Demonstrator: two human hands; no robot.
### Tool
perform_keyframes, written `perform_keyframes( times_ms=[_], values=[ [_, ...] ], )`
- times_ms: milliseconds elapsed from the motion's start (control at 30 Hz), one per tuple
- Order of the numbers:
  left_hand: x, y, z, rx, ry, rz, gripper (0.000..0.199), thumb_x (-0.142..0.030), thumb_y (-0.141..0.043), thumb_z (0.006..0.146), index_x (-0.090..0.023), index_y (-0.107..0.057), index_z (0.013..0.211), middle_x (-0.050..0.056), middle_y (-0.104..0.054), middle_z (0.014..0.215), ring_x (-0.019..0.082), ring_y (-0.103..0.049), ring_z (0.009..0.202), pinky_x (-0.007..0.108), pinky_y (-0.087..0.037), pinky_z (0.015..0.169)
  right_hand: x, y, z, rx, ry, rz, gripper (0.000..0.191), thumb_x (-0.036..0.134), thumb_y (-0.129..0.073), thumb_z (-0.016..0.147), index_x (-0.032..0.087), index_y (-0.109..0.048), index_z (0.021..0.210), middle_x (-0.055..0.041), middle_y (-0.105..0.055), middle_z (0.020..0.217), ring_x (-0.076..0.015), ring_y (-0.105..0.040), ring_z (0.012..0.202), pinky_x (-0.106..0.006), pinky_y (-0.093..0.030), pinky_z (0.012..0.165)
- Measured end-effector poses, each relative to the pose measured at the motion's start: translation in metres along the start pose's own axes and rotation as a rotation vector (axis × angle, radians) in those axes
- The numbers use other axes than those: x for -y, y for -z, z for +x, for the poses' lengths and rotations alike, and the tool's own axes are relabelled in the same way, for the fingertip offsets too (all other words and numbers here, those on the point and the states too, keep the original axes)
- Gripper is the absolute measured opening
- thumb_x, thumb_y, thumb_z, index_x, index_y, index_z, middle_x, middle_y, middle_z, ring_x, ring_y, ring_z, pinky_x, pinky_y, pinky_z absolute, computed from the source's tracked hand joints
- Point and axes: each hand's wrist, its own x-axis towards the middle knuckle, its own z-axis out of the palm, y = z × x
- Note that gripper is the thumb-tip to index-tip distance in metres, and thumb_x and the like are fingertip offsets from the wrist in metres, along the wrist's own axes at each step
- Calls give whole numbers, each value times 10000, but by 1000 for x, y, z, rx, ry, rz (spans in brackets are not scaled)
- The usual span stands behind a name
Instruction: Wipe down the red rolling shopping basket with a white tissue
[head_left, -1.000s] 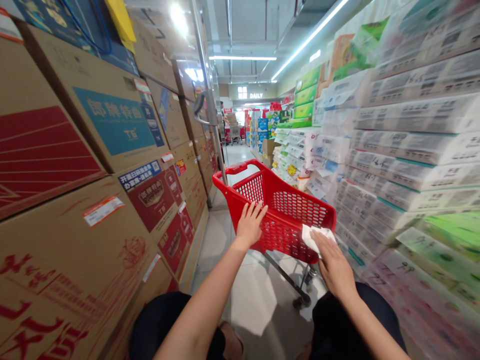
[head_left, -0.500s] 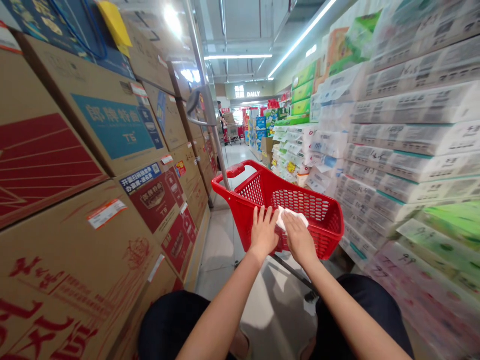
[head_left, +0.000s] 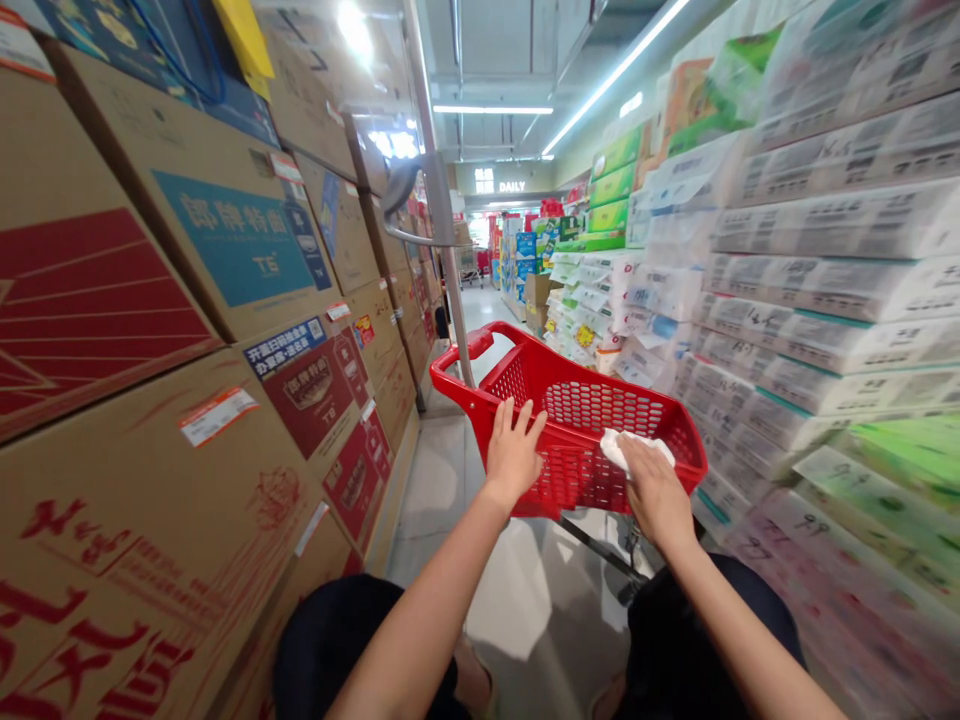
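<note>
A red plastic shopping cart with a perforated basket (head_left: 571, 472) stands in front of my knees. With fingers spread, my left hand (head_left: 513, 458) lies against the rim and near side of the basket. My right hand (head_left: 660, 492) grips a white cloth or tissue (head_left: 621, 450) and presses it on the near rim, toward the right end. The palm and fingers partly cover the cloth, so I cannot tell whether it is paper or fabric. The cart's handle (head_left: 480, 345) is at its left end.
Stacked cardboard boxes (head_left: 232, 245) line the left side. Plastic-wrapped paper packs (head_left: 810, 265) are piled on the right. A metal pole (head_left: 454, 290) with a grey bracket rises behind the cart's handle. A tiled aisle (head_left: 484, 300) runs back to further shelves.
My right hand has slid the white cloth rightward along the near rim, away from my left hand. My left hand has shifted slightly left. A person in the far aisle is no longer visible.
</note>
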Motion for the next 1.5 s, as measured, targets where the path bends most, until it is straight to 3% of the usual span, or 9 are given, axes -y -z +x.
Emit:
perform_keyframes(
  times_ms=[133,300,500,633,733,1000,1200,1333,1500],
  values=[
    [-22,0,0,17,0,-20,811,-312,-696,815,-206,-415,1568,100,-385,1637,410,-227,1543,583,-144,1287,40,-19,32,-18,49,38,728,33,-426,846,107,-390,1569,-154,-513,1553,-267,-429,1474,-513,-341,1240],
    [-27,6,-4,-33,-35,-13,895,-271,-624,854,-203,-211,1645,94,-339,1664,356,-275,1541,539,-150,1296,89,-33,68,-42,69,147,660,91,-424,901,61,-392,1560,-191,-498,1556,-274,-424,1478,-514,-319,1255],
    [-8,7,-8,-11,-108,-18,924,-149,-587,792,-166,-211,1635,81,-252,1702,260,-245,1569,450,-175,1309,60,-14,48,-15,185,149,745,58,-407,895,164,-290,1623,-129,-444,1609,-252,-383,1506,-541,-310,1259],
    [0,6,-10,19,-135,-5,840,-122,-591,788,-95,-320,1583,119,-197,1713,249,-211,1580,417,-165,1315,20,0,16,17,112,91,801,32,-444,846,192,-307,1619,-105,-468,1597,-253,-396,1499,-526,-325,1252],
    [-3,7,-11,12,-98,5,808,-121,-624,787,-149,-385,1559,105,-143,1726,276,-133,1597,482,-142,1316,9,5,6,17,52,69,799,27,-459,830,180,-339,1605,-114,-477,1589,-258,-405,1493,-511,-340,1245],
    [-22,11,-10,-21,12,35,848,-240,-749,761,-215,-422,1543,159,-196,1706,430,-157,1568,667,-133,1258,67,-13,45,-61,76,131,726,48,-404,887,146,-338,1604,-151,-504,1561,-274,-427,1476,-548,-324,1245],
    [-16,12,-4,-53,51,83,830,-141,-595,885,-173,-229,1628,215,-168,1700,379,-249,1555,577,-200,1272,114,-33,82,-33,109,223,662,93,-401,931,97,-351,1591,-181,-472,1579,-275,-399,1495,-541,-326,1243],
    [-7,14,-1,-76,52,95,796,-85,-487,939,-226,-149,1646,186,-141,1712,345,-277,1552,563,-270,1254,124,-38,97,2,137,250,638,96,-387,955,128,-361,1592,-165,-510,1554,-259,-421,1481,-540,-335,1235],
    [0,15,0,-95,51,104,735,-66,-463,946,-164,-202,1626,233,-143,1699,334,-252,1561,501,-305,1247,129,-36,107,16,161,251,593,124,-410,977,138,-407,1570,-152,-534,1537,-252,-464,1450,-510,-341,1235]
  ],
)
